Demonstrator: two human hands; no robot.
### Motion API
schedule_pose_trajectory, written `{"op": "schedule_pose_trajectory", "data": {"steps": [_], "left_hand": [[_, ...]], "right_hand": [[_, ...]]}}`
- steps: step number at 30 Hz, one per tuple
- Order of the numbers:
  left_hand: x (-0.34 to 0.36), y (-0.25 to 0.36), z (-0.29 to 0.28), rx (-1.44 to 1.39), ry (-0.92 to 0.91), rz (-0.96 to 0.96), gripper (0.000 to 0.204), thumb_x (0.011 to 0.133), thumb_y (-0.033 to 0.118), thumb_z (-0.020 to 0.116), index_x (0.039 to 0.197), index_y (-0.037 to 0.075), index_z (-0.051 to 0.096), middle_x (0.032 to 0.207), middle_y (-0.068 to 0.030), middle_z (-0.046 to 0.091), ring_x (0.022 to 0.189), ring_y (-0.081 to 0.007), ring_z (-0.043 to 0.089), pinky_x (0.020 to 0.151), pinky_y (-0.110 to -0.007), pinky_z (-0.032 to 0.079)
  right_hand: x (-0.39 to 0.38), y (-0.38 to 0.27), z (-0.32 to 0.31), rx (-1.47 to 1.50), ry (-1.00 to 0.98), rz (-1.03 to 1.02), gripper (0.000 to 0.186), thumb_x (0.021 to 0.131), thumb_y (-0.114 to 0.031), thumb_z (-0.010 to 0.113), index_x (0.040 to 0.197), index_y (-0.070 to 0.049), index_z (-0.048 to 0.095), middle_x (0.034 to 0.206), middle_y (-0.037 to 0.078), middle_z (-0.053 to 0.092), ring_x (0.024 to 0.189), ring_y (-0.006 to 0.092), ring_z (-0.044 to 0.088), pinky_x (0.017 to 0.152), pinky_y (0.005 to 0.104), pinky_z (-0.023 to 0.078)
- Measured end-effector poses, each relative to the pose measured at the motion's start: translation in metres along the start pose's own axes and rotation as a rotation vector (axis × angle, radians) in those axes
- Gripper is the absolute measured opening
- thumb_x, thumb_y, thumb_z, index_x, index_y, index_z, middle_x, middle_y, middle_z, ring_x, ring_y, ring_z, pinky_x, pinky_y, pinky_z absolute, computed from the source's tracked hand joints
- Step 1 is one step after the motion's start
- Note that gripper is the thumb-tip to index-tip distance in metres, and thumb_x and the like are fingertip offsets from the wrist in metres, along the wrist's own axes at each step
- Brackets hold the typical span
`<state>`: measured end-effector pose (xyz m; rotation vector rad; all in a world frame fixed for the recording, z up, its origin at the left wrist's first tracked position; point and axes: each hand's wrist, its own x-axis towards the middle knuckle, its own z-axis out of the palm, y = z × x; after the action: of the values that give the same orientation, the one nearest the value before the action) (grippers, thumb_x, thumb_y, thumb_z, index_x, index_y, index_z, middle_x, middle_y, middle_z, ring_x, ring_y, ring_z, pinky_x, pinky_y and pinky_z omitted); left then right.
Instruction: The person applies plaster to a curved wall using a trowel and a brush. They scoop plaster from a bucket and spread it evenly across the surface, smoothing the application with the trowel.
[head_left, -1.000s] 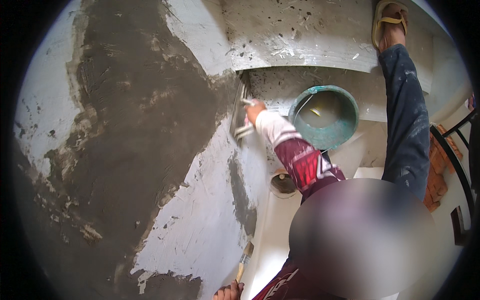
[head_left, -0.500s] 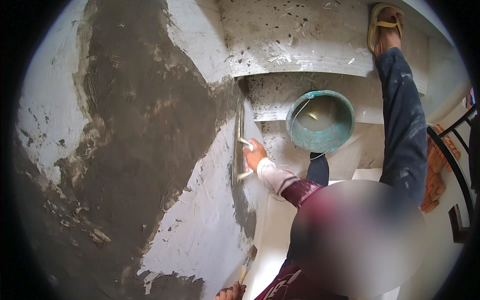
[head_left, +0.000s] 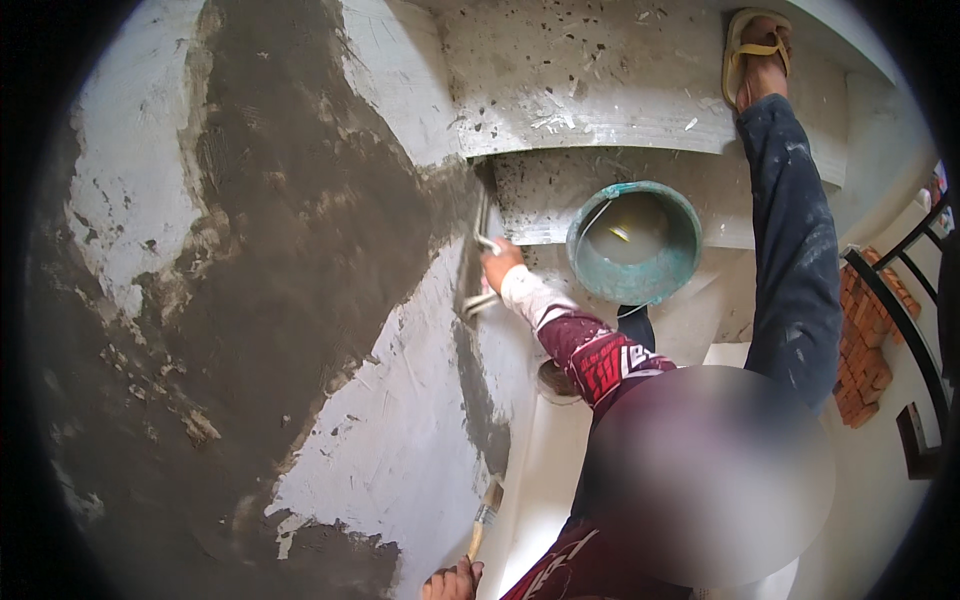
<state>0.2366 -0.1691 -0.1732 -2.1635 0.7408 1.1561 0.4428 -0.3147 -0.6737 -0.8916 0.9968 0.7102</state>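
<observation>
The wall (head_left: 330, 250), patched with dark grey plaster, fills the left of the frame. At lower centre, the left hand (head_left: 450, 580) has its fingers wrapped around the handle of a brush (head_left: 484, 516), bristles pointing up and slightly right. The trowel (head_left: 470, 265) is at upper centre by the wall's edge; the right hand's (head_left: 500, 265) fingers are curled around its grip. Even pressure and a slightly lifted leading edge should suit smoothing. Its long axis runs near-vertical, top leaning right, handle side facing right.

The hands (head_left: 500, 266) hold a trowel (head_left: 471, 268) and brush (head_left: 484, 518).
</observation>
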Motion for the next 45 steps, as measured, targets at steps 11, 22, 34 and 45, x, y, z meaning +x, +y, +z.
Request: {"op": "schedule_pose_trajectory", "data": {"steps": [11, 22, 34, 45], "left_hand": [[0.009, -0.002, 0.0, -0.087, 0.271, 0.006, 0.022, 0.08, 0.034, 0.071, 0.091, 0.015, 0.067, 0.063, 0.0008, 0.051, 0.056, -0.0151, 0.05, 0.048, -0.03, 0.036], [0.014, 0.008, -0.001, -0.149, 0.544, -0.117, 0.024, 0.082, 0.033, 0.067, 0.086, 0.01, 0.066, 0.056, -0.0004, 0.046, 0.052, -0.0174, 0.046, 0.049, -0.032, 0.033], [-0.006, 0.003, 0.008, -0.211, 0.715, -0.079, 0.024, 0.077, 0.03, 0.072, 0.088, 0.01, 0.064, 0.057, 0.001, 0.045, 0.054, -0.0155, 0.048, 0.049, -0.031, 0.035], [-0.023, 0.015, 0.016, -0.383, 0.819, -0.24, 0.018, 0.076, 0.024, 0.071, 0.08, 0.009, 0.062, 0.059, -0.0027, 0.049, 0.056, -0.0199, 0.052, 0.05, -0.034, 0.04]], "right_hand": [[-0.123, -0.051, 0.028, -0.007, -0.065, -0.042, 0.037, 0.084, -0.009, 0.051, 0.121, -0.012, 0.053, 0.065, 0.012, 0.058, 0.047, 0.0203, 0.057, 0.043, 0.0351, 0.049], [-0.14, -0.098, 0.045, -0.077, -0.056, -0.26, 0.036, 0.087, -0.011, 0.05, 0.123, -0.012, 0.052, 0.064, 0.009, 0.058, 0.047, 0.0158, 0.056, 0.044, 0.034, 0.049], [-0.229, -0.183, 0.078, -0.292, -0.03, -0.817, 0.039, 0.084, -0.01, 0.052, 0.122, -0.013, 0.053, 0.098, 0.021, 0.064, 0.083, 0.0347, 0.064, 0.073, 0.0395, 0.05], [-0.36, -0.14, 0.099, -0.435, -0.113, -1.024, 0.041, 0.082, -0.007, 0.051, 0.123, -0.006, 0.053, 0.115, 0.021, 0.06, 0.112, 0.0352, 0.057, 0.096, 0.0389, 0.044]]}}
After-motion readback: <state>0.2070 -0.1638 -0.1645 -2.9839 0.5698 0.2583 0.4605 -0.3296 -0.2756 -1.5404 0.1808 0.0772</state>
